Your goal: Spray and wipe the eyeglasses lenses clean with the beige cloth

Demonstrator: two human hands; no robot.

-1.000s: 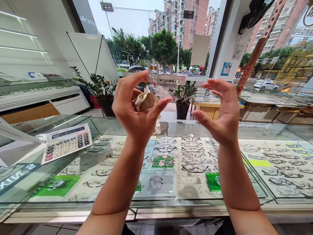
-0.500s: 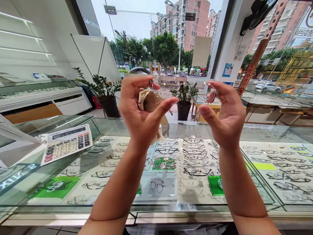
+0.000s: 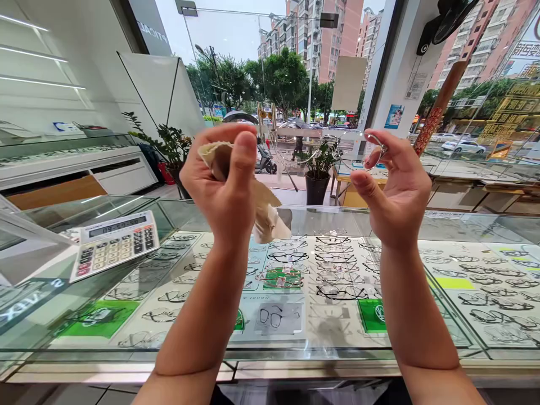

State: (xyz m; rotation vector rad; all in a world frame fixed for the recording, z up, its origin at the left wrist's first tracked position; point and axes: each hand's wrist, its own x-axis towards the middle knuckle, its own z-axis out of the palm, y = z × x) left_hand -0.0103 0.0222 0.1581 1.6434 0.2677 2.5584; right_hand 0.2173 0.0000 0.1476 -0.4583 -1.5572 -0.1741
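Observation:
My right hand (image 3: 392, 185) pinches a pair of thin-rimmed eyeglasses (image 3: 352, 166) by one side, holding them up above the glass counter. The clear lenses stretch leftward into the gap between my hands, and their far end is hard to make out against the window. My left hand (image 3: 228, 180) is closed around a beige cleaning cloth (image 3: 270, 211), which hangs below the fingers with its zigzag edge showing. A space separates the left hand from the eyeglasses.
Beneath my arms, a glass display counter (image 3: 278, 355) holds rows of eyeglass frames (image 3: 341, 292). A calculator (image 3: 116, 244) lies on its left side. Beyond the counter stand potted plants (image 3: 317, 188) and a large window. A wall fan (image 3: 447, 25) hangs at upper right.
My left hand has let go of the eyeglasses and moved left, its thumb now raised; more cloth hangs below it. My right hand still holds the eyeglasses, slightly further right.

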